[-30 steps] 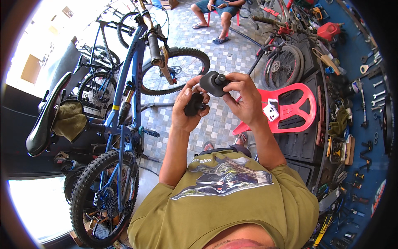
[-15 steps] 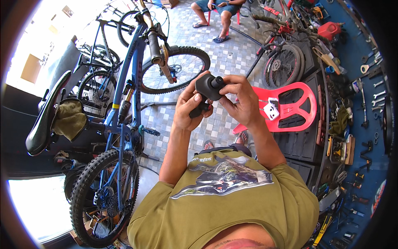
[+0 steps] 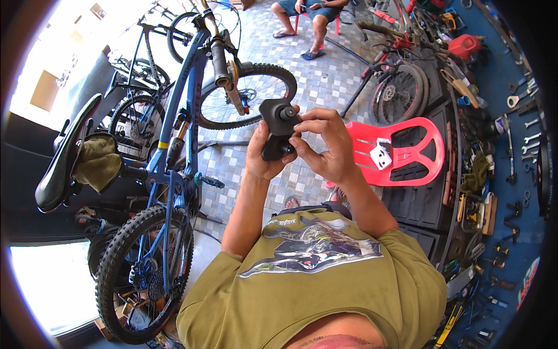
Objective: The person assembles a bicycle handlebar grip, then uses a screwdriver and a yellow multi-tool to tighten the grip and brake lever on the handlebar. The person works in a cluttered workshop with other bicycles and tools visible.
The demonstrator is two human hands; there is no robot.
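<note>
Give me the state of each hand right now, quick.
Left hand: closed around the lower end of the black part.
Right hand: fingers pinched on the black part's round top.

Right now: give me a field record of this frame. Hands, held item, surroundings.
setting: bike workshop with tiled floor
left hand: grips the black part from below
right hand: fingertips on the part's upper end, at its round knob
black part: held up at chest height, off any surface
left of hands: blue bicycle with an olive rag beside its saddle
right of hands: red plastic chair, then a blue tool wall
other person: seated at the top, only legs in view
</note>
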